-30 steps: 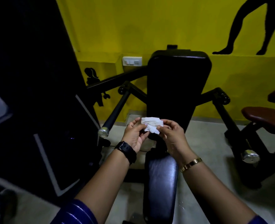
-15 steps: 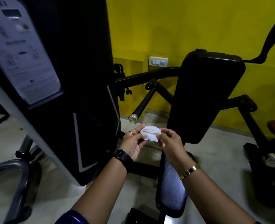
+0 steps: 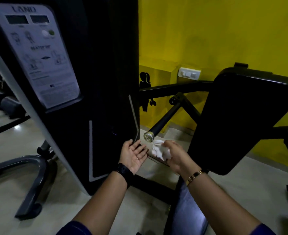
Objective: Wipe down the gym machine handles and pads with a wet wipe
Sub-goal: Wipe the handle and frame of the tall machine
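Note:
A crumpled white wet wipe [image 3: 158,150] is held in my right hand [image 3: 175,154], whose fingers curl around it. Just above the wipe ends the machine's left handle [image 3: 162,122], a black bar with a chrome cap [image 3: 148,136]. My left hand [image 3: 134,154] is palm up, fingers spread, holding nothing, a short way left of the wipe and below the cap. The black back pad [image 3: 238,119] stands to the right of my hands. The seat pad [image 3: 189,216] lies below my right forearm.
A tall black weight-stack housing [image 3: 95,92] with a grey instruction placard [image 3: 38,55] fills the left. A grey curved frame foot [image 3: 34,177] lies on the floor at left. Yellow wall [image 3: 224,31] with a switch plate [image 3: 189,73] is behind.
My left hand has let go of the wipe and opened palm up; only my right hand holds it now. The view has swung left, and the handle's chrome end is closer to my hands.

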The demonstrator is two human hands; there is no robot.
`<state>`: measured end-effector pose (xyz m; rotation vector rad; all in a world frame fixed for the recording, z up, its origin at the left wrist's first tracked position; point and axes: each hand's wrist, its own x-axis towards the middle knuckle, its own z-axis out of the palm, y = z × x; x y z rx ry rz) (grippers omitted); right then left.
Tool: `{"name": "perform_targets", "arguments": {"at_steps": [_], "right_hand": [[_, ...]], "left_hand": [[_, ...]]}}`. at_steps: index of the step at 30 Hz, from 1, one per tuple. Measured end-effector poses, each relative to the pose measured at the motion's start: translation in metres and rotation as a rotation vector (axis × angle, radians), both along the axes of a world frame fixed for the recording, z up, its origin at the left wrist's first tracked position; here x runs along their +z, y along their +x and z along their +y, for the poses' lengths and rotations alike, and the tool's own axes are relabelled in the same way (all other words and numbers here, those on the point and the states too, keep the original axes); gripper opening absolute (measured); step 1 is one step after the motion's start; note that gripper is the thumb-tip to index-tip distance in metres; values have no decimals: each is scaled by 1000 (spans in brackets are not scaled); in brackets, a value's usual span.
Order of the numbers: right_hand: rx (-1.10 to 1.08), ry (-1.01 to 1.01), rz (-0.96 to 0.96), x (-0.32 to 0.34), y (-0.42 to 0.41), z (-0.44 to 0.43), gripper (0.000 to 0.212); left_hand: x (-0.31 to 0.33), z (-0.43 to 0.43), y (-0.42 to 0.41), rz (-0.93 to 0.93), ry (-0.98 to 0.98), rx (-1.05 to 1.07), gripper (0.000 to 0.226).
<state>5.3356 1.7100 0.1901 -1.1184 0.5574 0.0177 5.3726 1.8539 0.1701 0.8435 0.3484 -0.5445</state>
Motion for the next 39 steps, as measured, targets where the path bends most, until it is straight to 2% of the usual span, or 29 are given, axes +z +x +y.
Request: {"name": "perform_targets", "arguments": {"at_steps": [3,4,7,8,10,15,17,20,25,30,32,36,39], "right_hand": [[34,98,-28,2,21,-11,16],[39,82,-54,0,27,-14,11],[126,-77,-112,-6,42,-20,27],[183,-207,-132,-6,45,-21,31],[273,-588,-239,-2,50,-19,35],[412,-1568,-713,0,68,-12,42],[521,-1841,-837,-17,83,-13,44],[648,-2096,-821,-45,93,-17,43],[695,-2335,-1028,-68,97,-34,38],[679,-2350,-1244,-72,95,-62,38],[606,-2320,-1228,-69,96,-61,39],[455,-2256,-1056,-65,103,-36,44],[573,-2277,-1190,-70,106,-32,41]], "left_hand": [[-9,-6,18,48,-13,92,56],[-12,-8,22,56,-10,106,58],[-18,-15,32,72,-24,128,61],[-20,-18,35,73,-28,130,60],[-23,-22,40,73,-33,121,58],[-26,-33,50,65,-69,127,54],[-29,-36,52,50,-97,129,59],[-34,-34,55,60,-79,146,63],[-34,-35,64,90,-19,135,73],[-39,-45,73,77,-53,113,77],[-42,-47,75,82,-47,110,72],[-45,-49,77,65,-102,98,64],[-46,-48,81,83,-80,101,67]]}}
